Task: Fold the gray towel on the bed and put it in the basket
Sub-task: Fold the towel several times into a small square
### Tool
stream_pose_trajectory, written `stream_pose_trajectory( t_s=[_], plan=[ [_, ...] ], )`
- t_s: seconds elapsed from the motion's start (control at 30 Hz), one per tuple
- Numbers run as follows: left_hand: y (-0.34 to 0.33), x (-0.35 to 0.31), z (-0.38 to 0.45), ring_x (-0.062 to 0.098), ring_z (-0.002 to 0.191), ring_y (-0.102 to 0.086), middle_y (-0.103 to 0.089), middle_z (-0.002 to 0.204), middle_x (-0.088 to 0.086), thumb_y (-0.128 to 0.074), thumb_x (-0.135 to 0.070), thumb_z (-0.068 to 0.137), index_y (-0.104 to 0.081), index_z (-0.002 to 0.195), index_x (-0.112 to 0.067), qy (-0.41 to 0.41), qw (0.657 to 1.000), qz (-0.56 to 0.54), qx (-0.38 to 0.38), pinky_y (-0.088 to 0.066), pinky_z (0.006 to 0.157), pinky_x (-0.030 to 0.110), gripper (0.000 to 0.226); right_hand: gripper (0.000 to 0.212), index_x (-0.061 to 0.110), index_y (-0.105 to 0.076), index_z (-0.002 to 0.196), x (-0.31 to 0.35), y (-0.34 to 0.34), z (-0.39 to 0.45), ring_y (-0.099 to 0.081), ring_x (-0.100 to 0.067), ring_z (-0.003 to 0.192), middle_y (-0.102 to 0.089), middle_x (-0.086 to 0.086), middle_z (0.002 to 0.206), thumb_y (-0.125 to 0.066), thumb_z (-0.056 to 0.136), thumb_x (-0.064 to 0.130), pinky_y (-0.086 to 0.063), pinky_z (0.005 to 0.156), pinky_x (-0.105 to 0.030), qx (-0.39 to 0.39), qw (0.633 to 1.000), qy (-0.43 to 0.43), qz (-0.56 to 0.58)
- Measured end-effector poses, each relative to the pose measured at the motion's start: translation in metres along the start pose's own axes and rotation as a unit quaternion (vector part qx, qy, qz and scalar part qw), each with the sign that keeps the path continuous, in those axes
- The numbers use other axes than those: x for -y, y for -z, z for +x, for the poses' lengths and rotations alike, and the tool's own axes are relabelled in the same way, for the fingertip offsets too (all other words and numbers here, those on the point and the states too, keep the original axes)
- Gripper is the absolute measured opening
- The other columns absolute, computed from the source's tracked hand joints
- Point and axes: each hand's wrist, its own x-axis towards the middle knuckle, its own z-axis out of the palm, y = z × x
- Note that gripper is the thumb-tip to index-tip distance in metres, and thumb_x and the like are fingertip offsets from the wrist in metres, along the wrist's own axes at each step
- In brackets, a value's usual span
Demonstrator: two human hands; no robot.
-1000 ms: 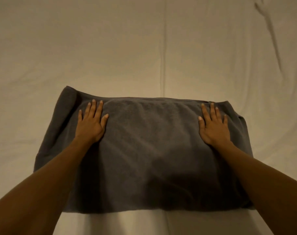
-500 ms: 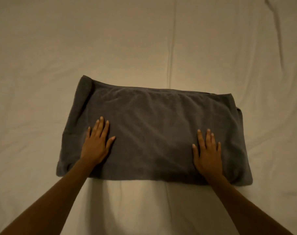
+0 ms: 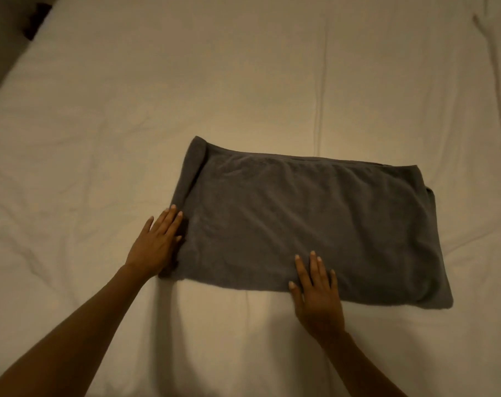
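**Folded towel at mid-bed, edges at risk of slipping**

At the left: left hand (image 3: 154, 245) laid flat, fingers straight and close together, touching the short left edge of the gray towel (image 3: 309, 224) near its front corner, mostly over the bed (image 3: 71, 167) sheet just beside it. Gripping nothing; nothing pinched or curled round.

In the middle: towel lying flat on the bed, slightly right of centre, already folded to a thick rectangle. Long axis running left to right, tilted a little, so the right end sits nearer the viewer than the left. Short ends facing left and right; left end rolled up into a raised lip toward the far corner.

Further right: right hand (image 3: 318, 299) also flat, fingers spread and straight, fingertips on the towel's near long edge, palm on the sheet. Holding nothing.

At the right end: layers not quite matched, a strip of lower layer peeking past the far right corner.

Likely trouble from here: next fold from the left probably carrying the rolled lip inward and trapping a lump; uneven right-end layers likely to splay further on lifting; loose stack apt to fall open in transfer if lifted by one edge only. Basket not in view, so its direction cannot be told.
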Motion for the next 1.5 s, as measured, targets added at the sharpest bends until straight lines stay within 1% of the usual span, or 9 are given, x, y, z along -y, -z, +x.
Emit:
stream_pose_trajectory(
  t_s=[0.2,0.4,0.53,0.63,0.73,0.93,1.07,1.23,1.5],
  plan=[
    [0.025,0.049,0.037,0.024,0.149,0.003,0.004,0.16,0.01,-0.035,-0.006,0.098,0.001,0.151,-0.016,-0.058,0.993,0.097,-0.03,-0.004,0.121,0.04,0.065,0.057,0.02,-0.031,0.147,0.101,-0.01,0.03,-0.026,-0.027,0.143,-0.026,-0.011,0.155,-0.04,0.096,0.044,-0.018,0.115,-0.047,0.004,0.999,-0.004,0.032],
    [0.042,0.089,0.068,0.026,0.148,0.001,0.004,0.16,0.011,-0.048,-0.011,0.096,-0.003,0.152,-0.017,-0.104,0.986,0.113,-0.064,-0.007,0.12,0.042,0.072,0.07,0.019,0.002,0.151,0.228,-0.034,0.052,0.003,-0.023,0.147,0.005,-0.008,0.16,-0.021,0.096,0.055,0.005,0.117,-0.042,0.071,0.997,0.018,0.038],
    [0.042,0.109,0.091,0.026,0.148,0.001,0.004,0.16,0.01,-0.055,-0.011,0.093,0.002,0.151,-0.019,-0.178,0.972,0.136,-0.066,-0.006,0.12,0.042,0.082,0.083,0.009,0.008,0.149,0.29,-0.059,0.062,0.009,-0.028,0.146,0.011,-0.015,0.158,-0.032,0.094,0.057,0.011,0.114,-0.047,0.104,0.994,-0.025,-0.017],
    [0.037,0.108,0.109,0.026,0.148,0.0,0.006,0.16,0.01,-0.058,-0.014,0.09,0.007,0.151,-0.017,-0.232,0.959,0.144,-0.073,-0.006,0.12,0.042,0.089,0.094,0.002,-0.031,0.144,0.309,-0.072,0.056,-0.029,-0.029,0.141,-0.029,-0.02,0.151,-0.063,0.076,0.059,-0.012,0.116,-0.051,0.05,0.991,-0.089,-0.083],
    [0.028,0.1,0.127,0.025,0.148,0.0,0.009,0.16,0.009,-0.057,-0.015,0.09,0.009,0.15,-0.016,-0.284,0.945,0.14,-0.08,-0.006,0.12,0.041,0.089,0.081,0.001,-0.06,0.123,0.312,-0.085,0.056,-0.056,-0.029,0.121,-0.057,-0.019,0.13,-0.086,0.055,0.038,-0.026,0.111,-0.051,-0.011,0.989,-0.11,-0.093],
    [0.007,0.082,0.153,0.022,0.148,0.001,0.007,0.16,0.008,-0.047,-0.041,0.094,0.011,0.149,-0.015,-0.339,0.927,0.12,-0.102,-0.002,0.119,0.04,0.084,0.07,0.003,-0.057,0.126,0.305,-0.095,0.063,-0.055,-0.03,0.122,-0.056,-0.019,0.133,-0.078,0.066,0.032,-0.043,0.1,-0.05,-0.006,0.982,-0.145,-0.121],
    [0.002,0.072,0.166,0.024,0.148,0.0,0.005,0.16,0.009,-0.048,-0.043,0.093,0.011,0.149,-0.017,-0.354,0.92,0.127,-0.111,0.0,0.119,0.04,0.085,0.052,0.006,-0.058,0.127,0.284,-0.093,0.065,-0.055,-0.026,0.123,-0.056,-0.014,0.134,-0.039,0.083,0.027,-0.043,0.1,-0.049,-0.039,0.979,-0.14,-0.141],
    [-0.004,0.05,0.178,0.025,0.148,-0.006,-0.005,0.16,0.01,-0.047,-0.041,0.094,-0.003,0.151,-0.015,-0.374,0.909,0.113,-0.145,0.005,0.118,0.041,0.077,0.065,0.004,-0.06,0.124,0.262,-0.084,0.065,-0.06,-0.028,0.116,-0.06,-0.016,0.128,-0.082,0.067,0.025,-0.052,0.091,-0.048,-0.079,0.984,-0.143,-0.073],
    [0.011,0.038,0.188,0.036,0.135,-0.04,-0.044,0.144,0.019,-0.054,-0.02,0.093,-0.043,0.139,-0.003,-0.423,0.876,0.141,-0.186,-0.015,0.116,0.051,0.05,0.071,-0.008,-0.063,0.115,0.245,-0.074,0.064,-0.066,-0.037,0.103,-0.064,-0.026,0.117,-0.088,0.05,0.007,-0.058,0.077,-0.048,-0.134,0.979,-0.152,-0.007]
  ],
)
